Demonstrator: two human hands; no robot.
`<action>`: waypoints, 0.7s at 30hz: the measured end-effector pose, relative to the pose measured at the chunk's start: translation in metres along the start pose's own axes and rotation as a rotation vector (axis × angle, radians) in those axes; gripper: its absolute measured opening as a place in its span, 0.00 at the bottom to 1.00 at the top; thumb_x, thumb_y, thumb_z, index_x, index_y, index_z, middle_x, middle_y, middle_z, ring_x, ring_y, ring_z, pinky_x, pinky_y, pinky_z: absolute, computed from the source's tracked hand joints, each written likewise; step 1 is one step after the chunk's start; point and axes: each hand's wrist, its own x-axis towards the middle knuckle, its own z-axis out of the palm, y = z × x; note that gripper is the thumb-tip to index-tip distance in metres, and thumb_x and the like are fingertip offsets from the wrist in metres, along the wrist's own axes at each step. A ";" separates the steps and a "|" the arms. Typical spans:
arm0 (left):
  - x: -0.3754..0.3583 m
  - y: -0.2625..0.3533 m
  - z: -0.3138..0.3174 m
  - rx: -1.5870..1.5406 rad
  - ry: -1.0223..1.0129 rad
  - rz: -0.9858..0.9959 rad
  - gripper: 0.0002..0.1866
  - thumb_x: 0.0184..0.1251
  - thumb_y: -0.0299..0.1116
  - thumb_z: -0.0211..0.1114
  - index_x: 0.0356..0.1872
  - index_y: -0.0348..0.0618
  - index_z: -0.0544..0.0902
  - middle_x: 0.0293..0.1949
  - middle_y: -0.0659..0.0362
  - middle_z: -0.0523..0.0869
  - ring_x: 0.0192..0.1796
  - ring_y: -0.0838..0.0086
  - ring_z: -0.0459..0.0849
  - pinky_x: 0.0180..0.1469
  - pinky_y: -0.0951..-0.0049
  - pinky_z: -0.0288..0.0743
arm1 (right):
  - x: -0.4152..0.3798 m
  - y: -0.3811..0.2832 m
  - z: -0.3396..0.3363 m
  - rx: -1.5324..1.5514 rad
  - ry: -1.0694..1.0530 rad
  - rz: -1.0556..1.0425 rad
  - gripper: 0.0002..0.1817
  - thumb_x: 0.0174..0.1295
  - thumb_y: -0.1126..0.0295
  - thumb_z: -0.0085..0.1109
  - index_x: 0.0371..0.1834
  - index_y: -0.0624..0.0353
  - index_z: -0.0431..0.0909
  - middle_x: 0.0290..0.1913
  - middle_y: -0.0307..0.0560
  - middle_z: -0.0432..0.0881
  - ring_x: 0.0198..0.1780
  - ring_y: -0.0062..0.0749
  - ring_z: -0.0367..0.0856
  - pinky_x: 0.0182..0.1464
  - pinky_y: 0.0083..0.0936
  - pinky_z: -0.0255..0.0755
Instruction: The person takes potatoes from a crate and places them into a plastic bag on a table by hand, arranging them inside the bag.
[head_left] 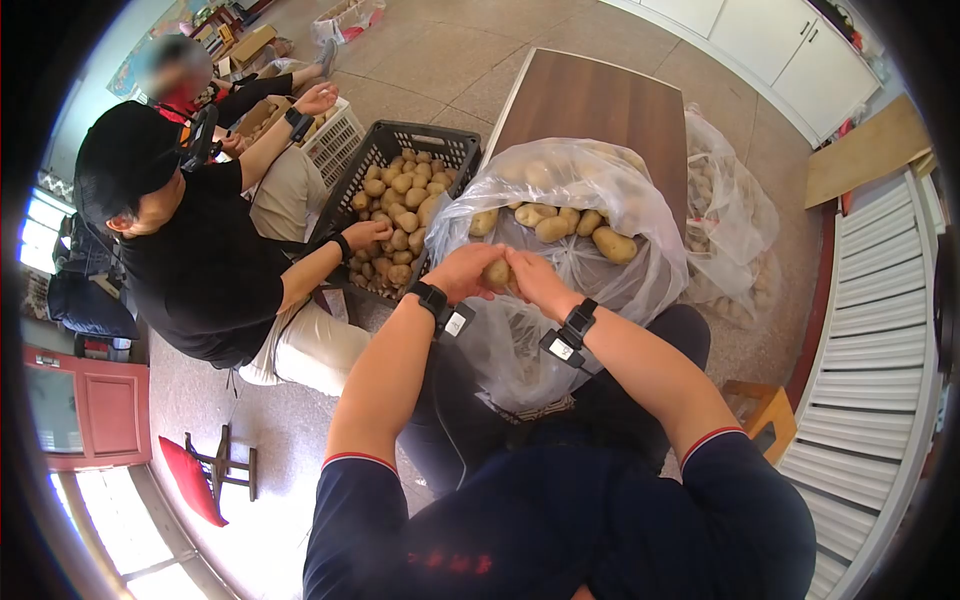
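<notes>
Since both hands are sharing one potato (496, 274), that's where I'd expect any slip-up. It sits between them, the left hand (466, 272) curled round one side and the right hand (540, 282) gripping from the other, fingers meeting around it. Can't tell how firm either grip is, and the fingers hide a good chunk of it. Roundish thing, so if one hand eases off before the other has it properly, it could roll out and drop.

Just below and around the hands is a clear plastic bag (520, 350), all loose folds, so a dropped one could skid off the film. Those floppy folds might also snag the wrist device (578, 324) behind the right hand and drag the bag about. Just beyond the hands, some loose potatoes (614, 245) lie inside the bag, and a tug on the plastic could set them rolling.

Left of the hands there's a black crate (430, 138) heaped with crate potatoes (405, 185), and a co-worker's hand (367, 235) is at it, near enough that a careless swing left could mean bumped knuckles.
</notes>
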 end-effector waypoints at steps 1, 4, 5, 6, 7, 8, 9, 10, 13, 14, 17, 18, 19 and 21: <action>0.001 -0.001 -0.001 0.025 -0.001 -0.011 0.21 0.71 0.51 0.59 0.50 0.44 0.76 0.39 0.56 0.83 0.33 0.66 0.85 0.31 0.71 0.78 | 0.007 0.011 -0.003 -0.086 0.005 -0.024 0.22 0.75 0.51 0.41 0.37 0.57 0.76 0.18 0.38 0.71 0.17 0.21 0.66 0.20 0.21 0.59; 0.000 -0.001 -0.004 0.069 0.038 -0.027 0.19 0.71 0.51 0.60 0.47 0.45 0.77 0.35 0.59 0.82 0.31 0.69 0.84 0.29 0.72 0.77 | 0.009 0.016 -0.007 -0.158 0.002 -0.053 0.19 0.73 0.54 0.46 0.42 0.61 0.77 0.23 0.41 0.76 0.22 0.23 0.72 0.24 0.24 0.65; -0.001 -0.001 -0.006 0.088 0.077 -0.029 0.19 0.71 0.50 0.60 0.46 0.45 0.77 0.35 0.60 0.82 0.30 0.70 0.84 0.29 0.73 0.76 | 0.009 0.021 -0.009 -0.158 0.002 -0.052 0.19 0.73 0.54 0.46 0.42 0.61 0.77 0.23 0.41 0.76 0.22 0.23 0.72 0.24 0.24 0.65; -0.001 0.000 -0.008 0.088 0.076 -0.029 0.19 0.71 0.50 0.60 0.46 0.45 0.77 0.35 0.60 0.82 0.30 0.70 0.84 0.29 0.73 0.76 | 0.008 0.026 -0.011 -0.239 0.066 -0.112 0.19 0.70 0.56 0.50 0.42 0.63 0.78 0.29 0.46 0.80 0.28 0.29 0.78 0.31 0.27 0.70; -0.002 0.001 -0.010 0.054 0.108 0.000 0.19 0.70 0.50 0.61 0.46 0.44 0.77 0.35 0.59 0.82 0.29 0.69 0.83 0.29 0.72 0.76 | 0.007 0.031 -0.015 -0.319 0.130 -0.172 0.19 0.68 0.57 0.53 0.43 0.65 0.78 0.34 0.52 0.84 0.35 0.35 0.83 0.38 0.30 0.75; -0.002 0.001 -0.012 0.020 0.140 0.029 0.19 0.69 0.49 0.61 0.45 0.43 0.77 0.35 0.58 0.82 0.28 0.68 0.83 0.29 0.71 0.76 | 0.004 0.034 -0.021 -0.319 0.130 -0.172 0.19 0.68 0.57 0.53 0.43 0.65 0.78 0.34 0.52 0.84 0.35 0.35 0.83 0.38 0.30 0.75; -0.004 0.002 -0.015 0.019 0.141 0.029 0.19 0.69 0.49 0.61 0.45 0.43 0.77 0.35 0.58 0.82 0.28 0.68 0.83 0.29 0.71 0.76 | 0.000 0.038 -0.030 -0.467 0.196 -0.220 0.18 0.66 0.58 0.55 0.44 0.64 0.78 0.38 0.53 0.83 0.39 0.40 0.82 0.42 0.34 0.75; -0.005 0.003 -0.018 -0.026 0.178 0.046 0.19 0.69 0.49 0.61 0.45 0.43 0.76 0.34 0.58 0.82 0.29 0.68 0.83 0.29 0.71 0.76 | -0.003 0.041 -0.040 -0.616 0.261 -0.269 0.18 0.64 0.58 0.58 0.46 0.64 0.77 0.41 0.55 0.83 0.43 0.45 0.82 0.45 0.38 0.75; -0.005 0.004 -0.032 -0.112 0.232 0.076 0.18 0.70 0.48 0.60 0.46 0.43 0.75 0.34 0.58 0.82 0.30 0.66 0.83 0.29 0.69 0.77 | -0.004 0.052 -0.074 -0.960 0.481 -0.353 0.18 0.59 0.62 0.61 0.48 0.60 0.76 0.48 0.54 0.79 0.52 0.52 0.76 0.52 0.46 0.71; -0.004 0.002 -0.040 -0.154 0.245 0.090 0.18 0.71 0.47 0.60 0.47 0.43 0.75 0.35 0.58 0.82 0.31 0.65 0.84 0.29 0.69 0.77 | -0.007 0.049 -0.084 -1.029 0.562 -0.385 0.17 0.57 0.64 0.62 0.48 0.59 0.76 0.48 0.53 0.78 0.53 0.53 0.75 0.53 0.47 0.70; -0.002 -0.005 -0.065 -0.243 0.275 0.107 0.17 0.72 0.47 0.58 0.48 0.43 0.74 0.37 0.57 0.82 0.33 0.63 0.84 0.31 0.67 0.78 | -0.011 0.044 -0.113 -1.156 0.689 -0.379 0.18 0.55 0.65 0.63 0.48 0.56 0.76 0.48 0.51 0.78 0.52 0.54 0.74 0.53 0.48 0.70; -0.003 -0.008 -0.072 -0.269 0.324 0.119 0.17 0.73 0.47 0.57 0.50 0.44 0.74 0.38 0.56 0.82 0.33 0.62 0.84 0.31 0.66 0.78 | -0.013 0.042 -0.120 -1.199 0.691 -0.322 0.18 0.54 0.65 0.64 0.49 0.55 0.76 0.49 0.50 0.78 0.54 0.55 0.74 0.54 0.48 0.69; -0.005 -0.010 -0.081 -0.267 0.337 0.121 0.17 0.73 0.47 0.57 0.50 0.44 0.74 0.38 0.56 0.82 0.33 0.62 0.84 0.31 0.66 0.78 | -0.015 0.042 -0.122 -1.190 0.683 -0.330 0.18 0.54 0.65 0.64 0.49 0.55 0.76 0.49 0.50 0.78 0.54 0.55 0.74 0.54 0.48 0.69; -0.006 -0.014 -0.098 -0.354 0.405 0.080 0.17 0.74 0.46 0.54 0.51 0.44 0.73 0.40 0.54 0.81 0.35 0.61 0.84 0.31 0.66 0.79 | -0.018 0.047 -0.129 -1.264 0.718 -0.324 0.21 0.54 0.65 0.64 0.53 0.54 0.76 0.53 0.49 0.78 0.57 0.58 0.72 0.57 0.50 0.68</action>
